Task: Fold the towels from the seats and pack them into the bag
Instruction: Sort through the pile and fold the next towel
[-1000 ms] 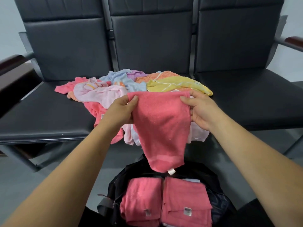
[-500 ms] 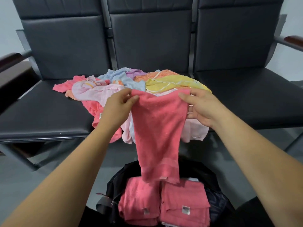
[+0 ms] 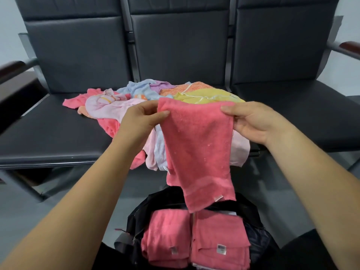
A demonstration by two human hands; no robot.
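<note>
A coral-pink terry towel (image 3: 196, 149) hung lengthwise between the two hands, held up by its top edge in front of the seats and directly above the bag. The left hand (image 3: 140, 119) pinched the towel's upper left corner between thumb and curled fingers. The right hand (image 3: 251, 121) gripped the upper right corner, thumb laid along the top edge and fingers tucked behind the cloth. The hands were apart, with the top edge drawn nearly straight between them. Both forearms reached forward from the bottom corners of the view, wrists about level.

The towel's lower hem, with a small white tag, dangled just over the open black fabric bag (image 3: 140, 221) on the floor. Inside the bag lay two folded pink towels side by side, the left folded towel (image 3: 165, 236) touching the right folded towel (image 3: 220, 240), each showing a label.

Behind the hanging towel, a loose heap of pastel towels (image 3: 124, 106) in pink, blue, purple, orange and yellow covered the middle black padded seat (image 3: 58, 133), some draping over its front edge. The seat surfaces to either side of the heap lay bare, and grey floor showed between the seat front and the bag.
</note>
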